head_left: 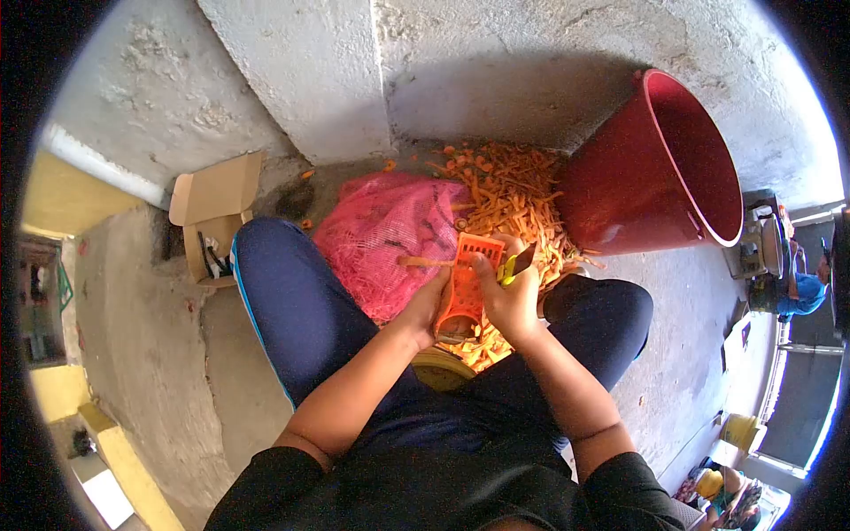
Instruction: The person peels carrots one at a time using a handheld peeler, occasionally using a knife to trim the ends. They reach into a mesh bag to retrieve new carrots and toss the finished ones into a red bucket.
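Observation:
Between my knees, both hands hold an orange perforated plastic tool (469, 281), like a grater. My left hand (427, 311) is closed around its left side, near a thin carrot-like stick (423, 262). My right hand (512, 299) grips the tool's right side and also has a yellow-handled knife (515, 265) with a dark blade in its fingers. Below lies a container (443, 370) with orange cut strips (489, 350). A pink mesh bag (381, 232) rests just ahead, beside a heap of orange pieces (509, 186).
A large red bucket (611, 177) leans at the right of the heap. An open cardboard box (212, 212) with dark items is by my left knee. A wall (478, 53) stands ahead. Other people (801, 292) are at the far right, near a yellow container (742, 432).

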Demonstrator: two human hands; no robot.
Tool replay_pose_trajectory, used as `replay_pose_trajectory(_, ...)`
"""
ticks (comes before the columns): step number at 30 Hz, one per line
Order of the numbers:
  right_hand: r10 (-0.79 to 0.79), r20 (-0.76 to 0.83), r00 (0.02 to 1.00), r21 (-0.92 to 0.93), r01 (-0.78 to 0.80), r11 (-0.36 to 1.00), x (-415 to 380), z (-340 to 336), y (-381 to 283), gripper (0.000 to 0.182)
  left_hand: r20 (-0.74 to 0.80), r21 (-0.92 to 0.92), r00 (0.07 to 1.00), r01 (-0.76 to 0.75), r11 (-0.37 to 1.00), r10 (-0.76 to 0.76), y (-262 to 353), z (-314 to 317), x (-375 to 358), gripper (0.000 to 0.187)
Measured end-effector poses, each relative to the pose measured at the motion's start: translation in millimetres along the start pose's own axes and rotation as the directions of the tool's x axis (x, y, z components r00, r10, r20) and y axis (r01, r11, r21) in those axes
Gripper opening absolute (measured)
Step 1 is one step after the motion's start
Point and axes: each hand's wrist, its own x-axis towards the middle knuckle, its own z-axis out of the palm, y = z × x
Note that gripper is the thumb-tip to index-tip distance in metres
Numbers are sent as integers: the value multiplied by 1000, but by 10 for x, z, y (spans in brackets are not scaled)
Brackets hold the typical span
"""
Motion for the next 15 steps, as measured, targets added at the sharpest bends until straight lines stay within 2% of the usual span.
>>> replay_pose_trajectory(4,-68,-69,995,-175,55,983,16,-16,-63,26,-89,72,996,3,997,3,-18,-6,9,35)
replay_pose_trajectory(7,6,-111,994,-134,-21,991,88,-60,2,26,3,99,999,39,994,-39,16,3,-6,38)
replay_pose_trajectory(8,-112,-191,975,-294,52,954,168,-95,138,26,19,166,999,39,985,-42,19,25,-47,39)
replay_pose_trajectory(9,-143,-306,941,-329,37,944,312,-173,250,25,36,232,998,37,972,-47,35,145,-153,41)
replay_pose_trajectory(10,-131,-431,893,-337,-25,941,497,-298,378,24,54,296,997,35,955,-54,37,209,-216,42)
replay_pose_trajectory(11,20,-489,872,-203,-136,970,639,-461,308,19,14,308,998,47,950,-54,19,195,-223,44)
replay_pose_trajectory(12,-123,-583,803,-330,-96,939,760,-598,508,22,-25,320,998,60,946,-55,-2,168,-227,45)
replay_pose_trajectory(13,-49,-630,775,-326,-207,922,831,-698,519,22,-62,332,997,73,940,-56,-11,160,-228,46)
replay_pose_trajectory(14,7,-634,773,-264,-226,938,844,-760,555,21,-80,287,993,103,952,-83,4,182,-246,46)
replay_pose_trajectory(15,62,-633,772,-201,-242,949,860,-769,498,21,-36,242,992,125,962,-120,31,168,-242,46)
